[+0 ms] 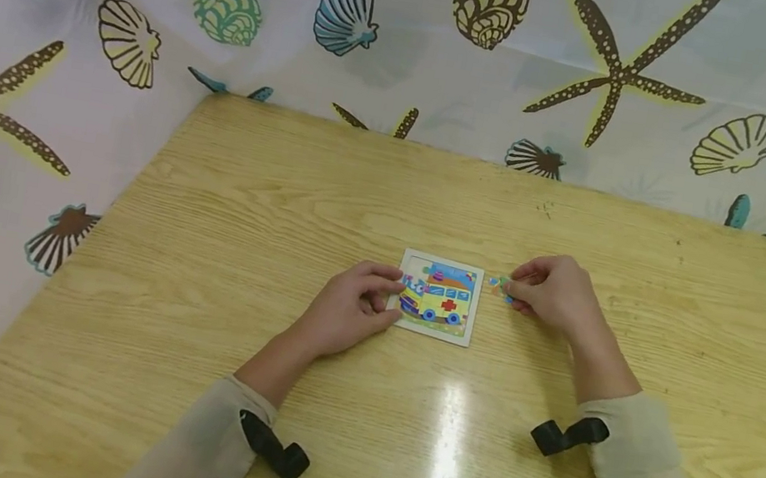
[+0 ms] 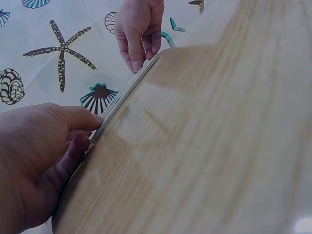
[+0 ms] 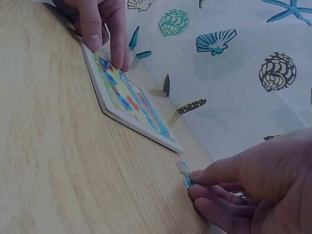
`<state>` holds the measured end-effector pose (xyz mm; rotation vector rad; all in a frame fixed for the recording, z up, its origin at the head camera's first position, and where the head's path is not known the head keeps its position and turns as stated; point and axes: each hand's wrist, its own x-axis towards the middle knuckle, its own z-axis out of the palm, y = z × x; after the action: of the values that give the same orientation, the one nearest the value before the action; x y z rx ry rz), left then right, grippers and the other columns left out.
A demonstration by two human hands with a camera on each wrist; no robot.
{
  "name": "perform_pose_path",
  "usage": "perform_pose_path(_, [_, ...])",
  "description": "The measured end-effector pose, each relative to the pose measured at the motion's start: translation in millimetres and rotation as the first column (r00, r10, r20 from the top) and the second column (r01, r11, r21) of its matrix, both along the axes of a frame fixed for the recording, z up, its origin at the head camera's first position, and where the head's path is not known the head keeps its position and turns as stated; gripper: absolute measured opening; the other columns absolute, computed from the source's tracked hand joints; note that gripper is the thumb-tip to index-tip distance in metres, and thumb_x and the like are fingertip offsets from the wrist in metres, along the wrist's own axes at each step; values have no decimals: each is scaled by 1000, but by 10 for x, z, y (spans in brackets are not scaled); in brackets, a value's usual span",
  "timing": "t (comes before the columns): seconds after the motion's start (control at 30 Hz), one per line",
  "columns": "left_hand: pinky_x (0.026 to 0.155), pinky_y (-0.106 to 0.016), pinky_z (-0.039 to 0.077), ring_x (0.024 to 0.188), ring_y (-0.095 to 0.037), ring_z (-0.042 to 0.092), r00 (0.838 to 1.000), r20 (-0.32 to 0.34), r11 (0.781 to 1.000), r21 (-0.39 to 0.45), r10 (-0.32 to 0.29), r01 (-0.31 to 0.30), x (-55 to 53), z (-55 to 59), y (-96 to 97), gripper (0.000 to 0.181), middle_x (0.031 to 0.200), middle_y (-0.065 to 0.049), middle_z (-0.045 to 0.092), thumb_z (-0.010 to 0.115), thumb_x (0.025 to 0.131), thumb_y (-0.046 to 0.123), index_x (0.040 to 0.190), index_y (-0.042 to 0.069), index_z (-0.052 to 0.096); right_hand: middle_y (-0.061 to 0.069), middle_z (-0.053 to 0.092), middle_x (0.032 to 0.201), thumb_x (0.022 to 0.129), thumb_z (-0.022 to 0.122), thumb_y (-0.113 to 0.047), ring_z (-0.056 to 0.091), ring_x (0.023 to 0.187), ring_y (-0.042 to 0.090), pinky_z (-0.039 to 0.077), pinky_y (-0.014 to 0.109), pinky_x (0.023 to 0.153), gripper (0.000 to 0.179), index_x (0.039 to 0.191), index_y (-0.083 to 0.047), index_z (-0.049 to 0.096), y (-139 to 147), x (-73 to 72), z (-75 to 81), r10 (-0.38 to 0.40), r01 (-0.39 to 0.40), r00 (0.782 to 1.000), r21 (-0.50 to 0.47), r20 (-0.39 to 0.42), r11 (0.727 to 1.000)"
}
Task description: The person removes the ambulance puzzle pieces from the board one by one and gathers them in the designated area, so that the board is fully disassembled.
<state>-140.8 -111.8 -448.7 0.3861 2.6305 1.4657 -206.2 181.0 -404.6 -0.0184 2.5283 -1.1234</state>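
A small square jigsaw puzzle (image 1: 450, 293) in a white frame lies on the table, showing a yellow ambulance with a red cross. At its upper left corner a pale patch of the backing shows. My left hand (image 1: 350, 310) rests at the puzzle's left side, fingertips over the edge and on the picture, thumb near the lower left corner. Just off the puzzle's right edge, my right hand (image 1: 554, 295) pinches a small colourful puzzle piece (image 3: 184, 171) between thumb and fingers, low over the table. The fingers hide part of that piece.
The wood-grained table (image 1: 269, 194) extends around the puzzle on every side. A white cloth (image 1: 414, 50) printed with shells and starfish hangs along the back and left edges. Each sleeve carries a black wrist strap (image 1: 275, 449).
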Motion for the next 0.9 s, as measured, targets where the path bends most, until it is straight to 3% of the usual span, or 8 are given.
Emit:
perform_pose_path(0.2, [73, -19, 50, 86, -13, 58, 1000, 14, 1000, -7, -9, 9, -11, 2, 2, 34, 137, -6, 58, 75, 89, 13, 121, 1, 71, 14, 66, 100, 94, 70, -23, 69, 71, 13, 58, 26, 67, 32, 117, 0, 67, -27, -25, 74, 29, -29, 1000, -6, 2, 1000])
perform_pose_path(0.53, [73, -19, 51, 86, -14, 59, 1000, 7, 1000, 4, -2, 2, -22, -26, -43, 33, 137, -7, 58, 75, 89, 12, 120, 1, 71, 14, 62, 93, 95, 69, -20, 66, 72, 23, 54, 29, 66, 25, 112, -3, 70, -306, -123, 93, 177, -179, 984, -97, -37, 979])
perform_pose_path(0.7, [73, -19, 51, 87, -14, 60, 1000, 7, 1000, 2, -7, 7, -11, -21, -48, 34, 138, -7, 58, 75, 89, 12, 121, 1, 71, 12, 60, 93, 94, 70, -19, 67, 75, 22, 59, 30, 69, 25, 114, -3, 69, -434, -145, 90, 190, -190, 982, -95, -16, 977])
perform_pose_path(0.9, [74, -20, 50, 87, -14, 59, 1000, 9, 1000, 4, -10, 10, -3, -9, -48, 33, 138, -8, 58, 74, 90, 13, 121, 2, 71, 10, 61, 94, 95, 70, -21, 65, 75, 21, 57, 27, 68, 24, 114, -5, 71, -545, -186, 71, 227, -229, 973, -56, -29, 972])
